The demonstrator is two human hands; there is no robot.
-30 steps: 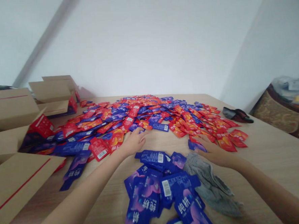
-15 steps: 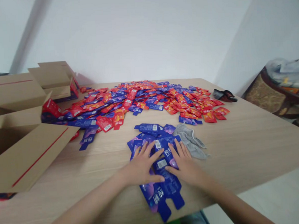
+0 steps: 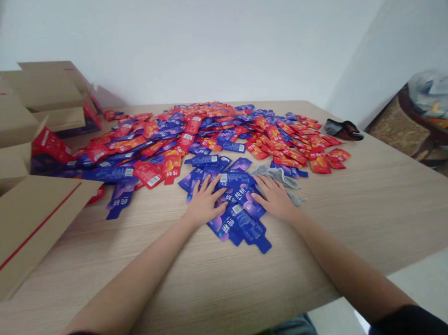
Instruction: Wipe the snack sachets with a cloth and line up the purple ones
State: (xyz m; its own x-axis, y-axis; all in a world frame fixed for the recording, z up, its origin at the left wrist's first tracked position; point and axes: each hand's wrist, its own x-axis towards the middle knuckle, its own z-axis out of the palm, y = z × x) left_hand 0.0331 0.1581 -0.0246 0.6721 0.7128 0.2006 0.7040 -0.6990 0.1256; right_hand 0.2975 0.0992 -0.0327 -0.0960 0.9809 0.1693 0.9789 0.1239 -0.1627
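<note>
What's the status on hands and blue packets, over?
Left hand spread on near blue-purple packets. Right hand open at their right edge. Packets loosely overlapped on the table. Gray cloth by the right hand, possibly in the way.

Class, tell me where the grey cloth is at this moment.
In the head view, the grey cloth lies right of centre on the table, beside the near blue packets and partly hidden by the right hand.

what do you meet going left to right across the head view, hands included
Open cardboard box with a red-lined flap → left hand → blue packets between the hands → right hand → small dark object → patterned upholstery
</note>
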